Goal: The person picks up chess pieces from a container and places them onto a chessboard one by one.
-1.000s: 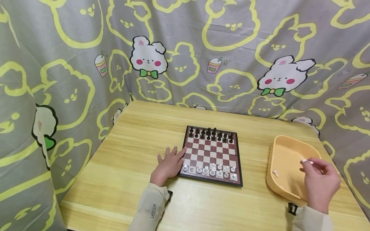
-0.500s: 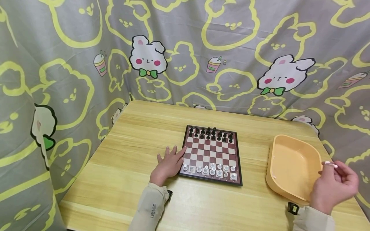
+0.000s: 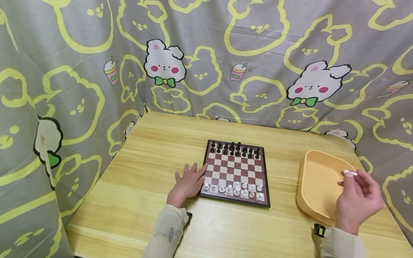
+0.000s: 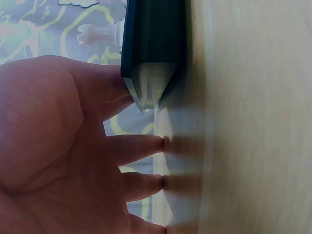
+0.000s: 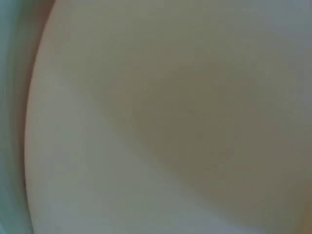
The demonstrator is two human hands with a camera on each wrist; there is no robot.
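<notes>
In the head view, my left hand (image 3: 186, 183) rests on the table with fingers spread, touching the left edge of a chessboard (image 3: 226, 172). The left wrist view shows its fingertips on the wood, the board's dark edge (image 4: 155, 34) and a white rook (image 4: 97, 34). Black chess pieces (image 3: 232, 147) fill two rows at the far side. White chess pieces (image 3: 237, 191) line the near row, with several more ahead of them on the right half. Above the yellow tray's right side, my right hand (image 3: 358, 200) pinches a small white chess piece (image 3: 350, 173); its kind is unclear.
The yellow tray (image 3: 317, 179) stands right of the board, its right part hidden by the hand. Beneath everything is a wooden table (image 3: 155, 150). A patterned curtain (image 3: 206, 71) hangs behind and at both sides. The right wrist view is a pale blur.
My right hand moved right past the tray's edge, then back left over it, still pinching white. A white piece lying in the tray earlier no longer shows. The left hand stays put.
</notes>
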